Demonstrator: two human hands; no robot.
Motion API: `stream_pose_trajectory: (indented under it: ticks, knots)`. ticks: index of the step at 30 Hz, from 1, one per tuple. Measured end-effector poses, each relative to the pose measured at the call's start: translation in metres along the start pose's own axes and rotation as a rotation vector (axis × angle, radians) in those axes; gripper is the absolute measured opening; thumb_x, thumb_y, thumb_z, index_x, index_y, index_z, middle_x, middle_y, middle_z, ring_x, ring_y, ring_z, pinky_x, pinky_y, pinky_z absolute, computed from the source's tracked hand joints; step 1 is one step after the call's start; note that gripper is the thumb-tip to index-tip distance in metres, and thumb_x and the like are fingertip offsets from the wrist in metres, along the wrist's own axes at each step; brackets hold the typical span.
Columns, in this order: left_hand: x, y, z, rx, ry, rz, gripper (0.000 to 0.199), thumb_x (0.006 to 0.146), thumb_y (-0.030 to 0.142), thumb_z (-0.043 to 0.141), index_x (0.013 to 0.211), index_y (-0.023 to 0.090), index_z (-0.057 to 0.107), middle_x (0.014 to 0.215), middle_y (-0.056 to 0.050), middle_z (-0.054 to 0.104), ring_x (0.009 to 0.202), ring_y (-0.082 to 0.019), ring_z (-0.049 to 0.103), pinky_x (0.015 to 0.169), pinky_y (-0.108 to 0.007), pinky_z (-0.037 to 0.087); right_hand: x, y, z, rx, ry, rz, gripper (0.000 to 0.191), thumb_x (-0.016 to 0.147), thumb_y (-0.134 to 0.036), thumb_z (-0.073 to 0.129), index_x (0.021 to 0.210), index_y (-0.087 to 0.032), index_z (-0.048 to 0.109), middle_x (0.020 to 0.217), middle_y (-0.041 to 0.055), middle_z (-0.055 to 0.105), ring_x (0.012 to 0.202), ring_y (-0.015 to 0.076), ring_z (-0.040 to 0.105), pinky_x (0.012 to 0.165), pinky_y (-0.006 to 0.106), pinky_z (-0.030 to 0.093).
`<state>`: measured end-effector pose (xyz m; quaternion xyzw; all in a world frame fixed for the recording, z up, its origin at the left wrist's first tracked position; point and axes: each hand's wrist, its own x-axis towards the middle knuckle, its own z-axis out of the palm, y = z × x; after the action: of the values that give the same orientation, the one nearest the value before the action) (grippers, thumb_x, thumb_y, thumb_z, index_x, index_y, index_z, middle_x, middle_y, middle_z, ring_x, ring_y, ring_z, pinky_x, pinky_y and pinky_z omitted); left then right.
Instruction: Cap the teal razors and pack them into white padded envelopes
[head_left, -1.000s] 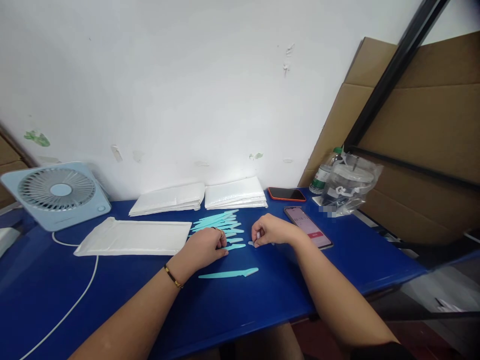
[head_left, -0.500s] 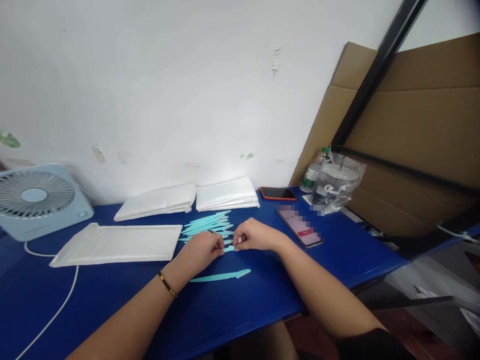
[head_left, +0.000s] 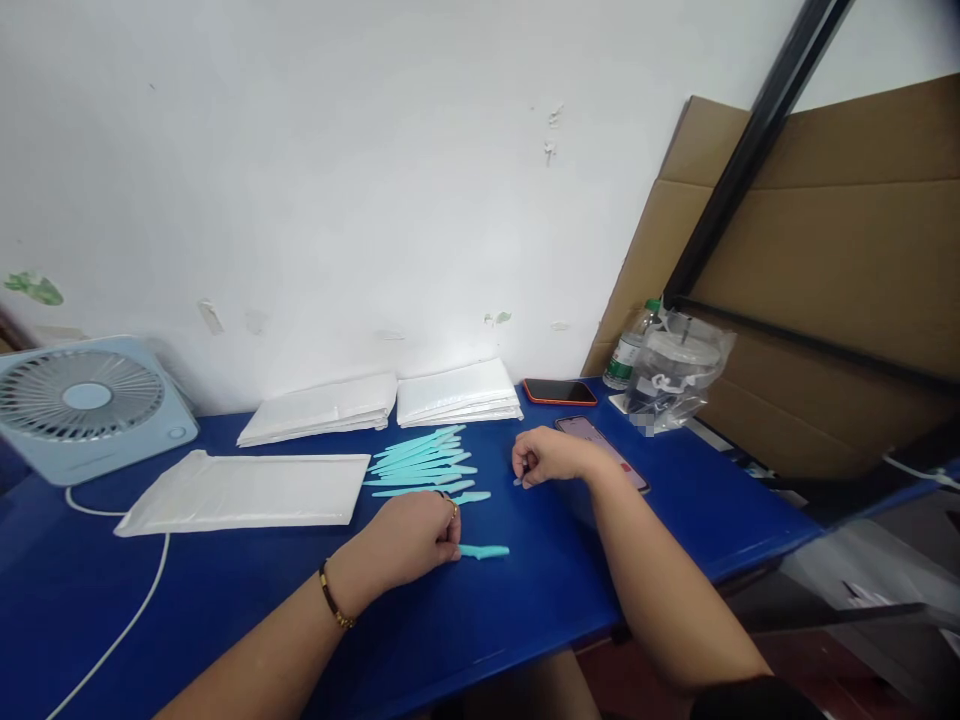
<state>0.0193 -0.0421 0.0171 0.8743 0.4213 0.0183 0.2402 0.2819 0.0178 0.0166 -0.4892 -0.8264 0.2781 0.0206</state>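
Observation:
My left hand (head_left: 420, 535) pinches a turquoise eyebrow razor (head_left: 484, 552) near the front of the table. The razor's head end points right, while my fingers hide the rest of it. Just behind my left hand, several turquoise razors (head_left: 424, 455) lie side by side in a loose row. The nearest of these sticks out past my fingers. Over the table to the right of the row, my right hand (head_left: 551, 455) has its fingers curled together. A small pale piece (head_left: 517, 482) shows at its fingertips, too small to make out its kind.
A white padded mailer (head_left: 247, 490) lies left of the razors, and two stacks of mailers (head_left: 457, 390) rest against the wall. A blue fan (head_left: 90, 400) stands left with its cable. Two phones (head_left: 559, 391), a bottle (head_left: 624, 355) and a bagged cup (head_left: 671, 365) are at right.
My hands have moved apart. The right went right, away from the razor both held, which now lies by the row. The left came nearer and took hold of the front razor.

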Motion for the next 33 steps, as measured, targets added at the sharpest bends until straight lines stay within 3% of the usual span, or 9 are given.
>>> stream_pose_trajectory:
  ticks: [5,11,18,24,29,33]
  knots:
    - [0.005,-0.015,-0.011,-0.163,0.209,-0.057,0.016,0.085,0.032,0.041,0.084,0.022,0.053,0.073,0.002,0.062,0.062,-0.013,0.053,0.056,-0.024,0.034,0.003,-0.012,0.004,0.12,0.139,-0.029,0.014,0.071,-0.028,0.066,0.075,-0.015,0.063,0.068,0.0011,0.062,0.058,0.0113,0.055,0.053,0.021,0.039]
    - [0.011,-0.031,-0.02,-0.15,0.349,-0.113,0.016,0.084,0.034,0.041,0.083,0.022,0.051,0.072,0.002,0.059,0.063,-0.014,0.051,0.056,-0.024,0.033,0.007,-0.02,0.01,0.492,0.22,-0.228,0.029,0.078,-0.038,0.061,0.093,-0.013,0.063,0.065,0.002,0.061,0.061,0.013,0.059,0.059,0.024,0.045]
    - [0.01,-0.032,-0.021,-0.114,0.324,-0.119,0.016,0.084,0.036,0.043,0.083,0.023,0.052,0.071,0.002,0.059,0.063,-0.014,0.05,0.055,-0.024,0.032,0.014,-0.025,0.018,0.46,0.335,-0.27,0.026,0.08,-0.035,0.059,0.094,-0.014,0.066,0.064,0.001,0.059,0.057,0.0103,0.052,0.053,0.022,0.04]
    - [0.012,-0.037,-0.022,-0.092,0.339,-0.14,0.031,0.089,0.042,0.033,0.084,0.023,0.057,0.069,0.001,0.058,0.066,-0.016,0.053,0.058,-0.025,0.033,0.013,-0.026,0.016,0.373,0.528,-0.314,0.022,0.081,-0.034,0.06,0.088,-0.016,0.068,0.079,0.004,0.063,0.066,0.0118,0.055,0.062,0.025,0.044]
    - [0.013,-0.041,-0.021,-0.137,0.322,-0.145,0.044,0.089,0.046,0.027,0.072,0.022,0.059,0.071,0.0,0.061,0.068,-0.017,0.054,0.06,-0.026,0.035,0.012,-0.03,0.016,0.417,0.584,-0.432,0.016,0.077,-0.032,0.065,0.082,-0.019,0.071,0.084,0.0061,0.065,0.077,0.0161,0.06,0.071,0.029,0.048]
    - [0.012,-0.041,-0.022,-0.101,0.317,-0.152,0.041,0.088,0.044,0.03,0.064,0.021,0.055,0.068,0.0,0.061,0.064,-0.016,0.053,0.06,-0.026,0.034,0.01,-0.037,0.016,0.397,0.588,-0.458,0.011,0.076,-0.028,0.066,0.075,-0.02,0.073,0.087,0.0064,0.064,0.078,0.0159,0.062,0.074,0.03,0.049]
